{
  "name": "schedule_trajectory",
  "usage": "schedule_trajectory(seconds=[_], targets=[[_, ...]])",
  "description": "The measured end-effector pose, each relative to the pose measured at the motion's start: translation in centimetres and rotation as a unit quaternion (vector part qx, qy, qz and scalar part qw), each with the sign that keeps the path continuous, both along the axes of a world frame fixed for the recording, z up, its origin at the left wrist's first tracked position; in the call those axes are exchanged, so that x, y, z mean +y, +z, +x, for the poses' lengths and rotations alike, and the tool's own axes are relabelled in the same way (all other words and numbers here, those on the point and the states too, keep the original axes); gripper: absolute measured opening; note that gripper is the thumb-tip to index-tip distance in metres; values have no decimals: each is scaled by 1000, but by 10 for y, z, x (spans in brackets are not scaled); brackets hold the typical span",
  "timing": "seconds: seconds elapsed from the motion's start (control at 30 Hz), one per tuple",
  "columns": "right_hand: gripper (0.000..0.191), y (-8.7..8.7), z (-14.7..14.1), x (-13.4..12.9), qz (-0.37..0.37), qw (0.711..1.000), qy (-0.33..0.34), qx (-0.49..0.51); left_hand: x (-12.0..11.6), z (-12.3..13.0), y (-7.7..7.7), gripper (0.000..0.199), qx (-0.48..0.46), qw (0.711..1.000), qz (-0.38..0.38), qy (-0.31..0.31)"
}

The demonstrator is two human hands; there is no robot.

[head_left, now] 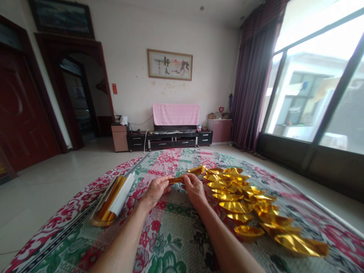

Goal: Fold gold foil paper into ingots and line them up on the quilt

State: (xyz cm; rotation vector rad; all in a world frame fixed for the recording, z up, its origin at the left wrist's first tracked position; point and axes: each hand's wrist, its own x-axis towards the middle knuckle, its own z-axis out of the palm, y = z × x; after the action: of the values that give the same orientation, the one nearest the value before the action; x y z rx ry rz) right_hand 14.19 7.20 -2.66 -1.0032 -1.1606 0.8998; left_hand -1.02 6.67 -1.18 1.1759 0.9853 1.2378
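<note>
A narrow folded strip of gold foil paper (176, 181) is held level between my two hands, above the patterned cloth. My left hand (156, 190) pinches its left end between thumb and fingers. At the other end, my right hand (194, 188) grips it the same way. Just beyond my right hand lies another folded gold piece (196, 170). To the right, several boat-shaped gold foil ingots (236, 207) sit in rows on the cloth. A stack of gold and white foil sheets (109, 203), curled at the edges, rests left of my left hand.
The floral tablecloth (170, 242) covers the round surface under my hands. A low black TV cabinet (170, 142) with a pink cloth (176, 114) above it stands by the far wall. A large window (313, 94) is on the right.
</note>
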Motion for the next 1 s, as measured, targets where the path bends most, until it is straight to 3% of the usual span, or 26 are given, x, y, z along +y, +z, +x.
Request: schedule_trajectory(seconds=[0.13,0.57,1.0], targets=[[36,-2,0,2,-5,1000,-16,4,3,-1,-5,40,28,999,13,-18],[42,-3,0,0,31,996,-22,-80,9,-3,-10,36,55,998,20,18],[44,0,1,-1,15,999,-14,-32,4,-2,-7,38,32,999,24,-20]])
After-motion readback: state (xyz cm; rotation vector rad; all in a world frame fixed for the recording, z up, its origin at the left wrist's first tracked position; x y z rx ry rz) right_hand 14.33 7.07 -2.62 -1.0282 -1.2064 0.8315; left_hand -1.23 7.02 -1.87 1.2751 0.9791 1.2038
